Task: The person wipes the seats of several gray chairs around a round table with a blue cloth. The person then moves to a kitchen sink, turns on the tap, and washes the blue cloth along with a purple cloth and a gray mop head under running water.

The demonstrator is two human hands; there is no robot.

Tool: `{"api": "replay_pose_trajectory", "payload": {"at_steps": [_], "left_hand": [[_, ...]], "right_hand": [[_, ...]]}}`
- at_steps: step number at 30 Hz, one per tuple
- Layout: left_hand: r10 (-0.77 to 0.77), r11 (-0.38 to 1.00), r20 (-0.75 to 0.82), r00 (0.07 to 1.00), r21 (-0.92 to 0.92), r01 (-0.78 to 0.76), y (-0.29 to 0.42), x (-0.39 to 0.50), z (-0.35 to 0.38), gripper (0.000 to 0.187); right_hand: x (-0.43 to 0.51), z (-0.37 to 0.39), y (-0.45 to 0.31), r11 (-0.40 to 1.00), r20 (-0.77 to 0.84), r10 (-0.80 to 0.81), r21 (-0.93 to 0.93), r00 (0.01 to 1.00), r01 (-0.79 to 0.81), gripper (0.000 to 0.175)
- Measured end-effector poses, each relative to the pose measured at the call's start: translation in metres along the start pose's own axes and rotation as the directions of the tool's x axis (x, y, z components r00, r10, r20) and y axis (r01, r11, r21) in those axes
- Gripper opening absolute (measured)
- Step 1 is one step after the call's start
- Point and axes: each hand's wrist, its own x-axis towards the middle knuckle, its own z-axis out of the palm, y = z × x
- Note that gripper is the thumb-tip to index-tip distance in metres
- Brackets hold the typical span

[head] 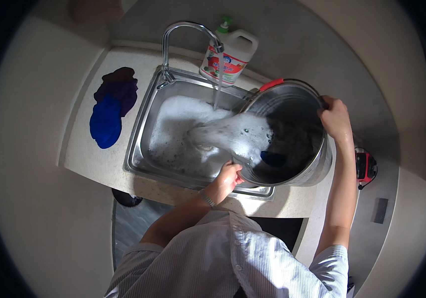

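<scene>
A large metal bucket (319, 164) is tilted to the left over a stainless steel sink (138, 149). Foamy water (216, 132) pours from its mouth into the basin, where suds (175, 111) float. My left hand (228, 177) grips the bucket's lower rim at the near left. On the far right, my right hand (335, 116) holds the opposite side of the rim. Inside the bucket a small dark blue item (272, 158) shows; the rest of the interior is in shadow. A red grip sleeve (271, 84) sits on the bucket's wire handle.
The chrome faucet (188, 24) runs into the sink. Behind it stands a white detergent jug (231, 56) with a green pump. Blue and purple cloths (110, 108) lie on the left counter (86, 160). A red and black device (365, 167) is at the right, near a wall plate (380, 210).
</scene>
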Motion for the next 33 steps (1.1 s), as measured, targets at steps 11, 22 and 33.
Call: {"api": "replay_pose_trajectory", "payload": {"at_steps": [11, 22, 33], "left_hand": [[-0.160, 0.987, -0.043, 0.986, -0.005, 0.160, -0.004, 0.027, -0.023, 0.014], [-0.212, 0.975, -0.146, 0.966, 0.034, 0.219, -0.018, 0.050, -0.054, 0.014], [-0.298, 0.954, 0.055, 0.953, 0.001, 0.299, -0.048, 0.072, -0.101, 0.021]], "right_hand": [[0.014, 0.037, -0.036, 0.996, 0.044, 0.021, -0.085, 0.999, -0.017, 0.035], [0.006, 0.105, -0.100, 0.946, 0.206, -0.107, -0.281, 0.973, 0.163, 0.025], [0.009, 0.135, -0.119, 0.919, 0.283, -0.135, -0.323, 0.950, 0.227, 0.027]]}}
